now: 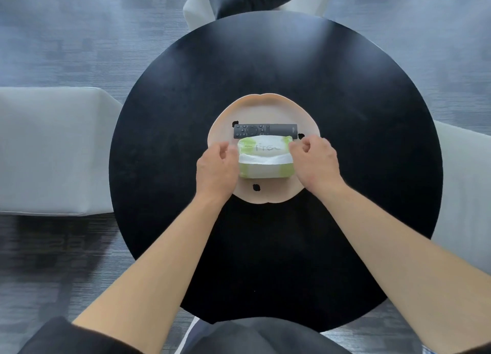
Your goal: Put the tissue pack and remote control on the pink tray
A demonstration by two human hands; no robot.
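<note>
Resting on the pink tray (265, 101), the tissue pack (265, 158) is gripped at both short ends: the left hand (216, 167) is curled against its left end, the right hand (316, 159) against its right end. The remote control (265, 130) is laid crosswise on the tray, just behind the pack and touching it. The tray is centred on a round black table (265, 61), with pale seats (53, 149) around

The ends of the tissue pack (266, 158) are being covered by the left hand (216, 167) and right hand (316, 162); the remote control (265, 130) labels are being rendered illegibly small.
</note>
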